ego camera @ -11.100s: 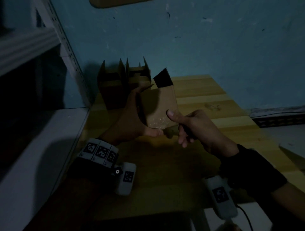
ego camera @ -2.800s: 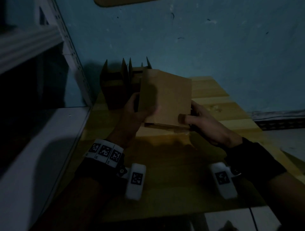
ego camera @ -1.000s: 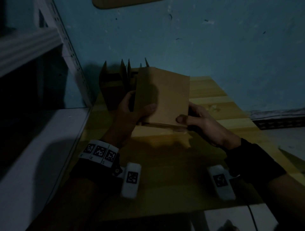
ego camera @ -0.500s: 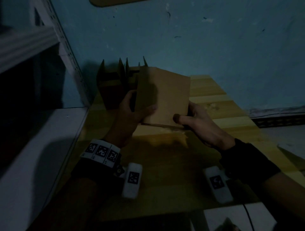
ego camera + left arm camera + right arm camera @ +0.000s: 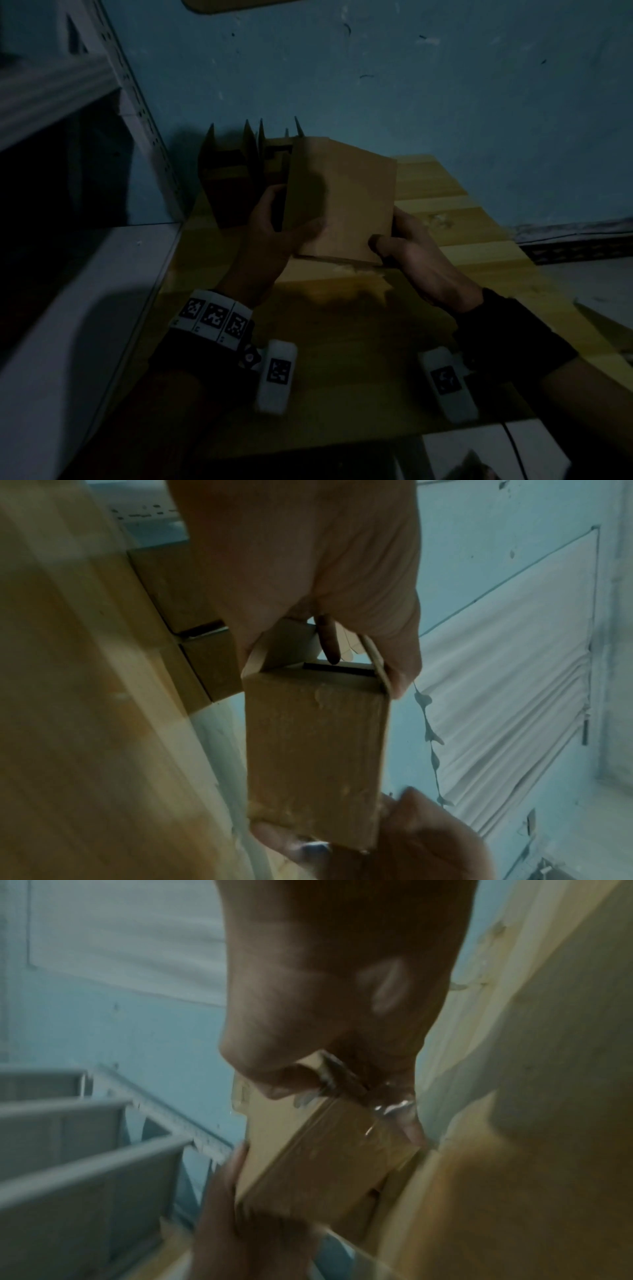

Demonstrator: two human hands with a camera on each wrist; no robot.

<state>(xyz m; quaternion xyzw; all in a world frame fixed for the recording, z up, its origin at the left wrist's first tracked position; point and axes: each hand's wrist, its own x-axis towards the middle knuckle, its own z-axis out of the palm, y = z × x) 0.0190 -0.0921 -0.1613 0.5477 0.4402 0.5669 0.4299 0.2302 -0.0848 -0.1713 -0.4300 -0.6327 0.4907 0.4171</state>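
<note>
Box point(image 5: 346, 195) between left hand point(image 5: 270, 246) and right hand point(image 5: 421, 263), thumbs point(image 5: 378, 241) in front, fingers point(image 5: 269, 202) behind

The left hand point(image 5: 270, 236) is bare; its wrist wears a white band point(image 5: 214, 317) printed with three black square codes, over a dark strap; a white oblong block point(image 5: 276, 378) bears one more code. The right hand point(image 5: 421, 260) is bare too; a black cuff point(image 5: 507, 335) wraps its wrist; a second white block point(image 5: 447, 387) trails a thin dark cable point(image 5: 513, 448).

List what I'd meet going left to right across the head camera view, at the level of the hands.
In order: white shelf → left hand → cardboard box → right hand → wooden table. The open boxes behind overlap the left hand, so I skip them.
</note>
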